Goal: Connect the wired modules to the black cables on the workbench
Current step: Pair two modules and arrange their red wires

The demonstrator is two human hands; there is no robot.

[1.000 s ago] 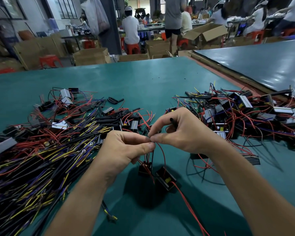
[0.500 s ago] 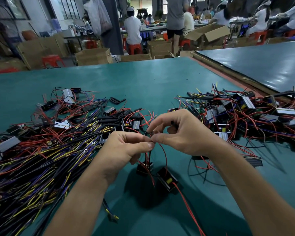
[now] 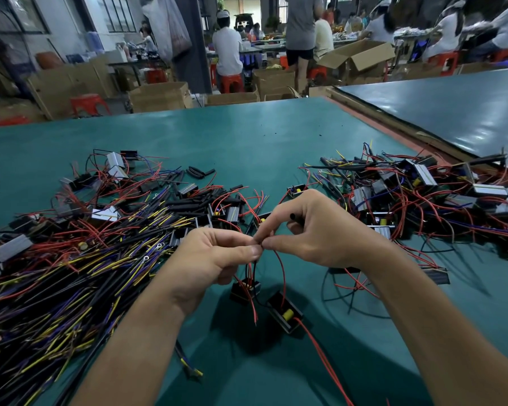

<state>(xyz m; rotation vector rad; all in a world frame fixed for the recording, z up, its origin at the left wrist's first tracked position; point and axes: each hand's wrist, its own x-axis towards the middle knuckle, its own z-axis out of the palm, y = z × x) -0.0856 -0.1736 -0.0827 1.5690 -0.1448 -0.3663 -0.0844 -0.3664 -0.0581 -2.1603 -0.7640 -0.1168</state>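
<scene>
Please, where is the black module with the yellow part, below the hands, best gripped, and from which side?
Pinch the black module across its two long side walls, coming from above. It is a narrow box, open face up; red wires leave near both short ends, one rising to the right hand, so the ends look crowded.

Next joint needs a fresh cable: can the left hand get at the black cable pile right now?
Likely yes, once freed. The left hand pinches a red wire together with the right hand, but the black cable pile lies just beside it, with nothing between.
</scene>
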